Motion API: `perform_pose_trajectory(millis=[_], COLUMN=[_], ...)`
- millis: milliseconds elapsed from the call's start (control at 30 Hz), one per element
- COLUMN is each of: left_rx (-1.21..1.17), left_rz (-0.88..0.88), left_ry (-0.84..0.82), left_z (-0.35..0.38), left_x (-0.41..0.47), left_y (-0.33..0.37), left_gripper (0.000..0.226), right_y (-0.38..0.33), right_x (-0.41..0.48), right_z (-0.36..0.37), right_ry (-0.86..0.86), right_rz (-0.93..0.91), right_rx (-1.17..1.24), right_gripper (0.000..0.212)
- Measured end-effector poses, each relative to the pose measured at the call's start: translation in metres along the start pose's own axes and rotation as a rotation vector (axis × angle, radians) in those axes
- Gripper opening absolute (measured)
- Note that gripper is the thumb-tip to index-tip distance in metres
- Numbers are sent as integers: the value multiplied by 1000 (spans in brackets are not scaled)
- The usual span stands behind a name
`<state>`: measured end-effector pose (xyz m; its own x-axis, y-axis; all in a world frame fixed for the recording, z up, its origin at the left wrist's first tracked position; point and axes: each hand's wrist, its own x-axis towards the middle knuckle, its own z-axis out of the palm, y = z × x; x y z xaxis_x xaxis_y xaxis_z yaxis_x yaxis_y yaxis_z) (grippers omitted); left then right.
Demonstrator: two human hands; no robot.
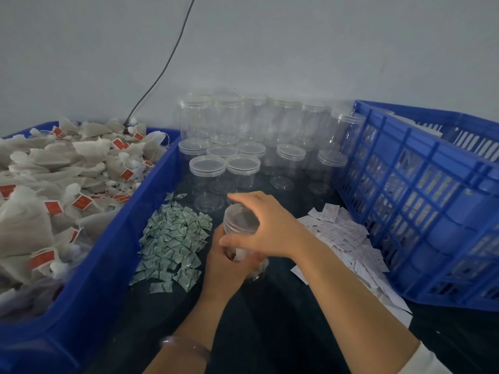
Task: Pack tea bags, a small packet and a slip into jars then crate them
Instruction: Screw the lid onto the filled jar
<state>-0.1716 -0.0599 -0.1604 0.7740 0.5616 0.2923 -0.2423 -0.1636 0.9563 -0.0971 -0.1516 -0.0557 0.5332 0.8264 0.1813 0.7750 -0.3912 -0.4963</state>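
A clear plastic jar [240, 225] stands on the dark table in the middle. My left hand [229, 265] grips its lower body, where tea bags show through the wall. My right hand [266, 228] is curled over the jar's lid from the right. A heap of tea bags [54, 190] with red tags fills the blue bin [108, 252] on the left. Small green-and-white packets [172, 241] lie in a pile left of the jar. White paper slips [343, 238] are scattered to its right. The blue slatted crate [421, 206] stands at the right.
Several lidded clear jars [243, 147] stand in stacked rows against the back wall. A black cable [164, 68] runs down the wall behind the bin. The crate's wall rises close beside the slips.
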Motion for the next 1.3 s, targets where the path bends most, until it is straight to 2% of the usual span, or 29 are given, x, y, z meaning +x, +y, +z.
perform_pose_trajectory(millis=[67,200,333,533,667,833,1000,1200,1300], left_rx=[13,11,10,-22,-4,7,-42,22,34], left_rz=[17,14,11,-4,-15,-16,-1,-7,-3], left_ry=[5,15,24,21,28,21,4,25,28], left_z=[0,1,1,2,2,2,3,2,2], left_x=[0,1,1,1,-1,0,-2,-1,0], left_y=[1,3,2,3,4,0,4,2,0], left_gripper=[65,66,60,63,72,59,75,58,59], right_y=[-2,-4,-4,-6,-4,-3,-3,-5,-5], right_x=[1,4,5,11,11,10,8,12,11], right_z=[1,2,1,2,5,12,12,0,-3], right_ry=[-5,5,-28,-27,-6,55,72,76,28], right_rz=[-18,-88,-106,-139,-137,-129,-127,-78,-93], right_rx=[-92,-272,-268,-316,-331,-340,-335,-208,-208], right_gripper=[82,76,67,53,52,52,53,51,51])
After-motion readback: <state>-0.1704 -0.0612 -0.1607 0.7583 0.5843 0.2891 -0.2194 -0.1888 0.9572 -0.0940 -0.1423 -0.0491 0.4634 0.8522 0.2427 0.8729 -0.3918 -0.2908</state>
